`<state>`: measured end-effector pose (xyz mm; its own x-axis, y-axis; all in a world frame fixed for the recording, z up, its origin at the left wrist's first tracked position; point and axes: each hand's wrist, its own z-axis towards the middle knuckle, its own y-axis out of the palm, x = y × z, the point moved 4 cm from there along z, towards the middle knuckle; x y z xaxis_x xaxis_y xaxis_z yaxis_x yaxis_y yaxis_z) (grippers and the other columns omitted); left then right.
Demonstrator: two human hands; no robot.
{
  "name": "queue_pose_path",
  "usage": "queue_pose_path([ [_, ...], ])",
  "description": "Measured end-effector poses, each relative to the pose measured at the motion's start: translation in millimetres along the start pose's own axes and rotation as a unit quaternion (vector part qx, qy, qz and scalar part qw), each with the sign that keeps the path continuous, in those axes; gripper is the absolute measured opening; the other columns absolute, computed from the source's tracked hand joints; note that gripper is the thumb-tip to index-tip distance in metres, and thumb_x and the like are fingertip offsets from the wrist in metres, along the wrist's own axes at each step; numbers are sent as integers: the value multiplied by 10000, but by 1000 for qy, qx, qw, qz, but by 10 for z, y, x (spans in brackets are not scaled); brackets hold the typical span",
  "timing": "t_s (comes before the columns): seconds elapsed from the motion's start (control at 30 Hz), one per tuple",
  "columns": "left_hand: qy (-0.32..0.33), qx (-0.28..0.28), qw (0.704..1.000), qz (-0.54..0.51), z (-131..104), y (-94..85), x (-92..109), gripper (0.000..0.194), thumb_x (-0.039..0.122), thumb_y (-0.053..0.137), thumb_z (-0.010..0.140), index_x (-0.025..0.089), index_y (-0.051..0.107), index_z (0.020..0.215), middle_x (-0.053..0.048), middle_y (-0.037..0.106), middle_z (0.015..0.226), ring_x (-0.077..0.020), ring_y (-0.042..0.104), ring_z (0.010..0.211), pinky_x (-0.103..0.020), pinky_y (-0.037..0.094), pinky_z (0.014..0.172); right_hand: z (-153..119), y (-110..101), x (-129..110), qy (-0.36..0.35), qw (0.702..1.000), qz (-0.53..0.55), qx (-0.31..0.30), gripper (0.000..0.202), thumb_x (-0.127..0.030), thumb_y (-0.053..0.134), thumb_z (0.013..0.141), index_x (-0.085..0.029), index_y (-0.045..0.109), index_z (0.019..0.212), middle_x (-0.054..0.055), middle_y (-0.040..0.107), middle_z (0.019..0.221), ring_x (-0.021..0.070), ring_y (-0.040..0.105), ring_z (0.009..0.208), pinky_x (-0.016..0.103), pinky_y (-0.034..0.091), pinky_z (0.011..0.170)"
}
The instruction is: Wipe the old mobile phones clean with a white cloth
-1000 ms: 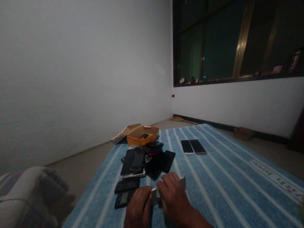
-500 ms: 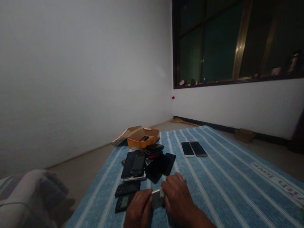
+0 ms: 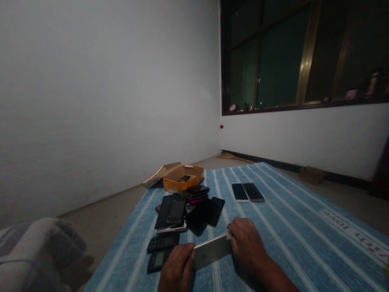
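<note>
A white wall [image 3: 109, 101] fills the left and meets, at the corner, a second one holding a dark-framed window [image 3: 279, 73]. Below spreads a blue striped cloth [image 3: 282, 227], lettered along its right side (part of the wording reads "love"). Grey-white fabric [image 3: 39, 247] bunches up at lower left, apart from the cloth. On the floor by the far wall lie a broom [image 3: 234, 157] and, farther right, a brown carton [image 3: 311, 174].

An open orange cardboard box [image 3: 173, 185] sits at the cloth's far left, flap folded out. Nearest the camera are the two hands. The left hand [image 3: 178, 265] grips the left end of a silver smartphone [image 3: 212, 251], which slants over the near part of the cloth, back facing the camera. The right hand [image 3: 247, 243] is closed on a whitish scrap [image 3: 229, 234] at the phone's right end.

Beyond them, dark phones [image 3: 199, 217] lie heaped in front of the box, a black touchscreen phone [image 3: 176, 211] topping the left stack. Two smartphones [image 3: 240, 192] lie side by side to the right. Two keypad phones [image 3: 163, 242] rest just beside the left hand, and one small phone [image 3: 184, 178] is inside the box.
</note>
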<state>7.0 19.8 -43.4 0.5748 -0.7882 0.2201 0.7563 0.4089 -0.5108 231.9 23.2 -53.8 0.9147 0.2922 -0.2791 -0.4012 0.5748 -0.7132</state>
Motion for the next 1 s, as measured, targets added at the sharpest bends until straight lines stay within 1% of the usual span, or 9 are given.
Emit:
queue_pose_path([
  [0.13,-4,3,1000,-2,-24,21,-22,247,302,471,982,168,677,982,-74,749,840,-177,737,749,-226,604,666,9,-23,-11,-3,999,15,36,263,45,488,685,-198,561,750,44,546,777,213,462,769,325,330,742],
  [0.27,-5,-1,1000,-13,-18,18,-4,222,276,473,975,173,669,975,-62,737,804,-164,725,714,-214,595,639,6,42,-332,-73,994,60,48,275,18,480,718,-192,557,879,53,547,867,219,462,828,324,347,754],
  [0.37,-14,-17,999,-30,10,8,38,214,248,455,973,182,658,954,-54,725,785,-161,715,700,-222,591,631,-8,134,-593,-126,989,72,34,255,-26,537,680,-199,543,867,51,552,883,226,459,835,336,337,740],
  [0.43,-20,-28,999,-37,21,6,56,201,233,460,965,190,655,943,-48,721,783,-161,711,700,-228,589,633,-15,171,-671,-140,987,67,26,227,-48,563,675,-204,539,836,44,551,856,227,455,818,341,327,727],
  [0.5,-17,-30,999,-37,21,4,60,182,209,472,954,190,654,957,-43,721,793,-156,711,707,-224,586,643,-10,171,-649,-131,990,56,13,214,-47,575,666,-207,536,802,36,547,823,222,452,799,342,322,731],
  [0.63,-1,-20,999,-31,3,11,27,174,174,485,943,181,649,1002,-51,728,819,-157,717,726,-220,587,656,23,80,-453,-79,996,37,-19,241,-6,576,637,-209,547,765,23,553,802,210,464,796,340,314,765],
  [0.73,3,-20,999,-27,-4,22,7,168,176,483,949,179,645,993,-52,723,803,-158,717,715,-218,587,650,36,37,-361,-41,999,25,-22,236,12,573,645,-205,556,736,27,563,791,208,463,785,333,307,756],
  [0.83,9,-12,1000,-22,2,18,17,171,189,477,955,179,643,998,-57,727,818,-160,720,726,-218,590,653,14,103,-441,-48,999,19,-11,214,-5,590,670,-202,565,748,40,568,806,214,457,789,331,303,741],
  [1.0,0,-23,999,-33,22,20,41,198,220,451,973,195,646,951,-39,716,782,-151,707,691,-212,584,630,-32,265,-721,-114,992,53,5,178,-84,630,709,-203,550,815,44,559,848,219,454,810,333,300,727],
])
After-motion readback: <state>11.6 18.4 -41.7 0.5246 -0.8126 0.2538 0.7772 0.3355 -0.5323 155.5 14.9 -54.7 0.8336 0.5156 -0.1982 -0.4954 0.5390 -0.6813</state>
